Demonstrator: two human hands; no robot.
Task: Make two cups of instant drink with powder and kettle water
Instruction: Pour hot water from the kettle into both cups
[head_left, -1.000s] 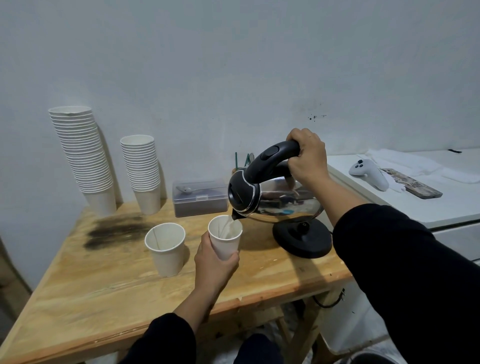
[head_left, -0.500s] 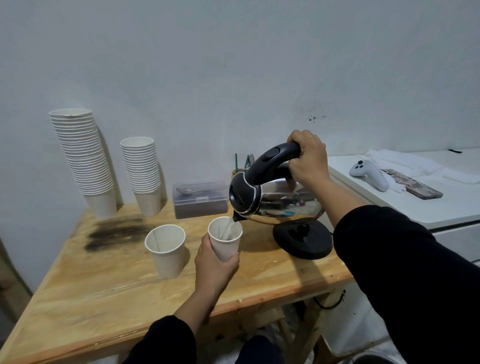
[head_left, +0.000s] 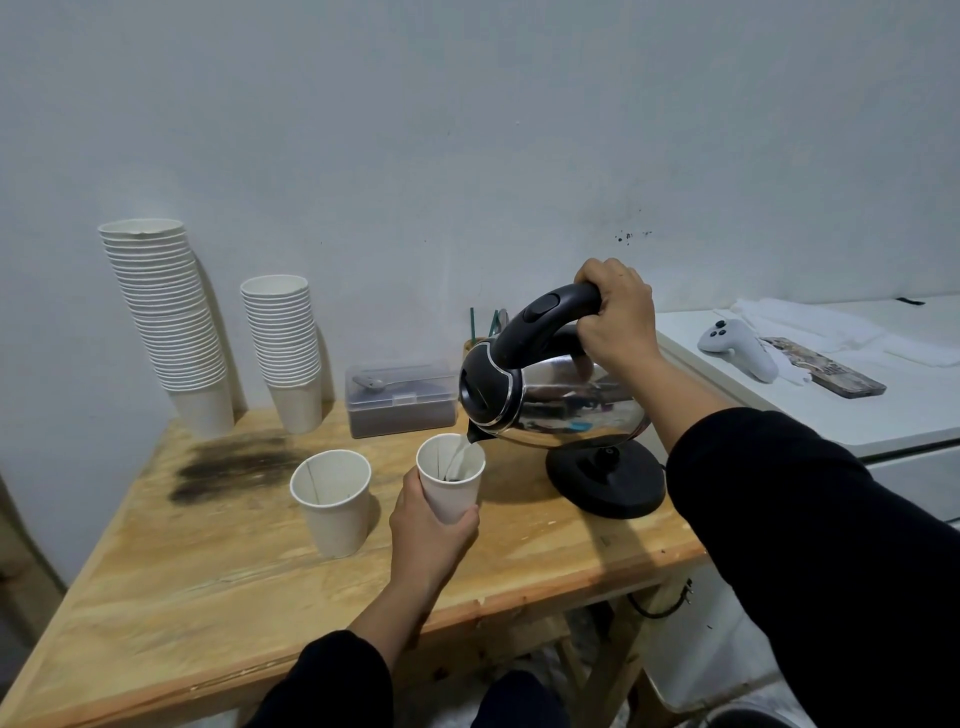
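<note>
My right hand (head_left: 618, 317) grips the black handle of a steel kettle (head_left: 561, 405), which is tilted to the left above its black base (head_left: 605, 480). Water runs from the spout into a white paper cup (head_left: 451, 480) that my left hand (head_left: 431, 540) holds, tilted, just above the wooden table (head_left: 218, 597). Dark liquid shows at the bottom of that cup. A second white paper cup (head_left: 332, 501) stands upright on the table to its left. Behind them lies a clear plastic box of dark powder (head_left: 400, 397) with a spoon inside.
Two tall stacks of paper cups (head_left: 166, 322) (head_left: 284, 345) lean against the wall at the back left. A dark burn stain (head_left: 234, 465) marks the table. To the right, a white counter (head_left: 831, 410) carries a white controller (head_left: 737, 345), a phone and cloths.
The kettle has stayed tilted and the pour goes on; dark liquid now shows in the held cup. Both hands are almost where they were.
</note>
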